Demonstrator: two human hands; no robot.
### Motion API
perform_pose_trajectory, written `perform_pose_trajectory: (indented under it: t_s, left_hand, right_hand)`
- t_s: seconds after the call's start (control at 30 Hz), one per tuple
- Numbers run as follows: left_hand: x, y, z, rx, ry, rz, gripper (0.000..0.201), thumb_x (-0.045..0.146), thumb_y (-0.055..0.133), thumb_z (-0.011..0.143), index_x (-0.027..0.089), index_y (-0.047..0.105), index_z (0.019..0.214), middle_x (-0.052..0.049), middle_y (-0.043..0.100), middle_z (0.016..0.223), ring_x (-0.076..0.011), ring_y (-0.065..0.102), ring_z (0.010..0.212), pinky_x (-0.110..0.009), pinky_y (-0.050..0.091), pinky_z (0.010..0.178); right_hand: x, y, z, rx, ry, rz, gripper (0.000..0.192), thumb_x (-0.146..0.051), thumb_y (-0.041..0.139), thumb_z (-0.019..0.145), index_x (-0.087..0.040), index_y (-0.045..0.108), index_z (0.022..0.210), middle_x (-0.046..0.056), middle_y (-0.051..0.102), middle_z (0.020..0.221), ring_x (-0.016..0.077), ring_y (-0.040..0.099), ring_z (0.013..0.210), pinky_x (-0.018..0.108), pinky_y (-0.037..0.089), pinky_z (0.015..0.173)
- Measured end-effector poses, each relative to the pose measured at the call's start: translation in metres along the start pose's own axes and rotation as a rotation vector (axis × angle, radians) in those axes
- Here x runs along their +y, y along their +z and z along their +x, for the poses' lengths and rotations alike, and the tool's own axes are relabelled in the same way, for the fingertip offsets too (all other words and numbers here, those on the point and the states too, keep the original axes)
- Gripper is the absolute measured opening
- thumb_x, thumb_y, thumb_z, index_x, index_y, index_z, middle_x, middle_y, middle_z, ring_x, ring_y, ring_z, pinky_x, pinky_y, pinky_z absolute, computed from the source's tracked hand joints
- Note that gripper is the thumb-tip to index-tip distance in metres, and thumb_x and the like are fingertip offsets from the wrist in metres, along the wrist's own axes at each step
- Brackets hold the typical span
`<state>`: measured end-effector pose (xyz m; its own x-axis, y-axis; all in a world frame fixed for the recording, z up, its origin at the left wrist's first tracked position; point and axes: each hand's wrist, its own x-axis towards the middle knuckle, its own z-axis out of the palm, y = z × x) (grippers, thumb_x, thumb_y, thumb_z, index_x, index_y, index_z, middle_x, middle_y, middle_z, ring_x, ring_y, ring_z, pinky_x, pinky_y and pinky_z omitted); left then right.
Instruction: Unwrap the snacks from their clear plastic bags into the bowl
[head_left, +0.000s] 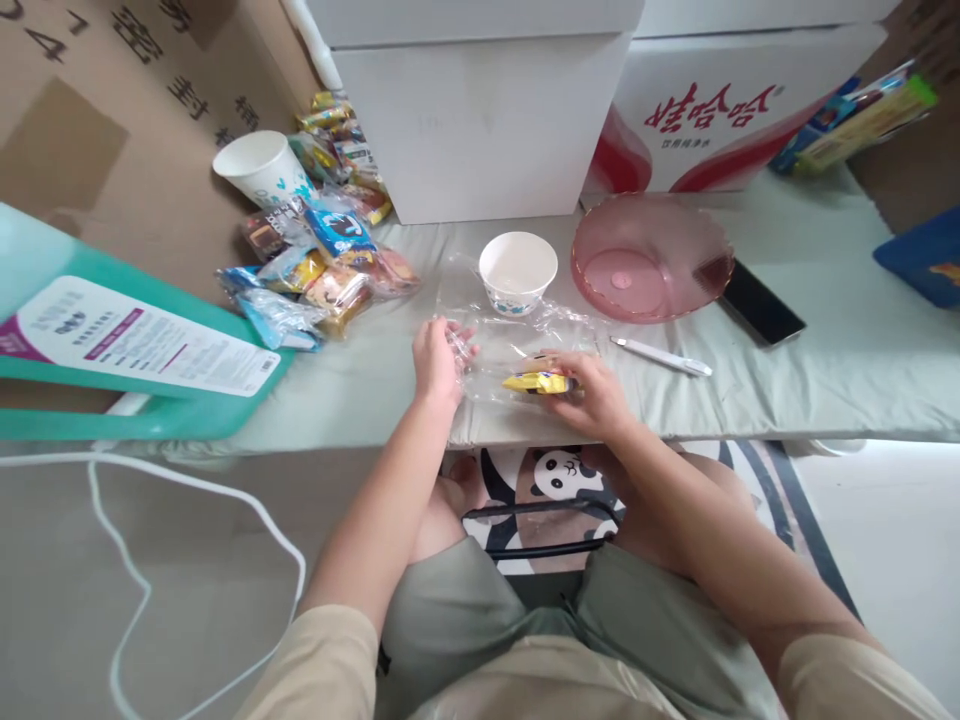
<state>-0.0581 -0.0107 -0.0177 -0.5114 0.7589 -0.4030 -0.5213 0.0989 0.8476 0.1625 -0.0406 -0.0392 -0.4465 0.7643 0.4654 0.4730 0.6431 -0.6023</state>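
While both forearms reach up from the bottom of the frame, the left hand (435,358) sits at centre with fingers curled onto the edge of a clear plastic bag (501,345), pinching the film. The right hand (592,392), just right of centre, closes its fingers around a yellow snack packet (536,382), which lies at the bag's lower edge; whether it is inside the film cannot be told. The bag lies flat on the pale green table (825,370). Just above it stands a white paper bowl (517,270), with a pink plastic bowl (651,256) to its right, a white pen (660,356) below that, and a dark phone (759,302) further right. A heap of wrapped snacks (322,255) and a paper cup (262,168) occupy the upper left.
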Motion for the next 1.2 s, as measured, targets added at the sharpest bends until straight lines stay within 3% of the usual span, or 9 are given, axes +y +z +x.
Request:
perform_pose_trajectory:
  t_s: [0.23,0.37,0.5,0.67,0.8,0.87,1.07,1.13,1.2]
  left_hand:
    - [0.012,0.004,-0.004,-0.070,-0.048,-0.014,0.022,0.030,0.065,0.066,0.021,0.046,0.065,0.005,0.053,0.058,-0.0107,0.063,0.055,-0.018,0.049,0.049]
    - [0.012,0.012,-0.004,-0.172,0.057,-0.056,0.028,0.032,0.068,0.060,0.020,0.042,0.063,0.006,0.052,0.058,-0.0095,0.062,0.053,-0.017,0.046,0.047]
    - [0.006,0.015,-0.006,-0.201,0.066,-0.057,0.028,0.030,0.069,0.057,0.020,0.043,0.063,0.006,0.053,0.061,-0.0106,0.064,0.056,-0.018,0.046,0.048]
    - [0.004,0.008,-0.008,-0.166,0.023,0.000,0.025,0.028,0.071,0.057,0.019,0.049,0.064,0.005,0.055,0.062,-0.0128,0.068,0.061,-0.020,0.051,0.055]
    - [0.004,0.004,-0.002,-0.115,0.034,0.016,0.026,0.029,0.070,0.059,0.020,0.048,0.067,0.005,0.053,0.063,-0.0138,0.068,0.062,-0.021,0.052,0.058]
    - [0.003,0.002,0.005,-0.110,0.067,0.032,0.026,0.030,0.069,0.061,0.020,0.047,0.070,0.004,0.053,0.066,-0.0143,0.069,0.064,-0.022,0.051,0.058]
    - [0.025,-0.032,0.018,-0.009,0.433,0.277,0.035,0.033,0.070,0.066,0.024,0.052,0.095,-0.003,0.064,0.103,-0.0207,0.070,0.099,-0.033,0.056,0.084]
    - [0.037,-0.046,0.007,-0.217,0.760,0.525,0.041,0.037,0.074,0.068,0.024,0.057,0.103,-0.007,0.065,0.121,-0.0260,0.062,0.124,-0.042,0.049,0.108]
    - [0.042,-0.052,-0.009,-0.726,0.859,0.924,0.046,0.037,0.080,0.067,0.023,0.064,0.108,-0.009,0.066,0.128,-0.0312,0.056,0.134,-0.048,0.041,0.118]
  right_hand:
    - [0.017,-0.076,0.034,0.449,0.290,-0.077,0.038,-0.039,0.072,0.079,-0.024,0.056,0.110,0.005,0.067,0.097,0.0211,0.065,0.082,0.036,0.052,0.072]
    - [0.068,-0.121,0.095,0.259,0.435,-0.360,0.032,-0.035,0.077,0.071,-0.020,0.062,0.095,0.007,0.066,0.093,0.0254,0.062,0.092,0.041,0.050,0.083]
    - [0.091,-0.125,0.122,0.077,0.512,-0.423,0.035,-0.039,0.068,0.083,-0.014,0.063,0.106,0.013,0.068,0.108,0.0250,0.063,0.103,0.042,0.048,0.094]
    - [0.020,-0.108,0.055,0.177,0.276,-0.361,0.029,-0.034,0.054,0.096,-0.015,0.061,0.116,0.015,0.069,0.119,0.0270,0.064,0.115,0.046,0.049,0.101]
    - [-0.019,-0.068,-0.028,-0.263,0.002,-0.185,0.049,-0.046,0.071,0.085,-0.021,0.062,0.126,0.014,0.068,0.134,0.0344,0.064,0.124,0.053,0.053,0.102]
    - [-0.021,-0.047,-0.050,-0.329,0.006,-0.207,0.028,-0.035,0.068,0.088,-0.023,0.068,0.114,0.012,0.066,0.138,0.0376,0.059,0.133,0.060,0.048,0.109]
    - [-0.017,-0.046,-0.050,-0.083,0.163,-0.022,0.010,-0.022,0.057,0.091,-0.021,0.064,0.085,0.013,0.073,0.124,0.0325,0.064,0.128,0.052,0.052,0.104]
    - [-0.018,-0.058,-0.043,-0.021,0.220,0.064,0.009,-0.024,0.058,0.091,-0.021,0.062,0.083,0.013,0.070,0.130,0.0306,0.066,0.124,0.048,0.054,0.101]
    - [-0.017,-0.067,-0.037,0.000,0.267,0.139,0.012,-0.027,0.059,0.092,-0.021,0.061,0.082,0.012,0.070,0.129,0.0289,0.068,0.119,0.046,0.053,0.100]
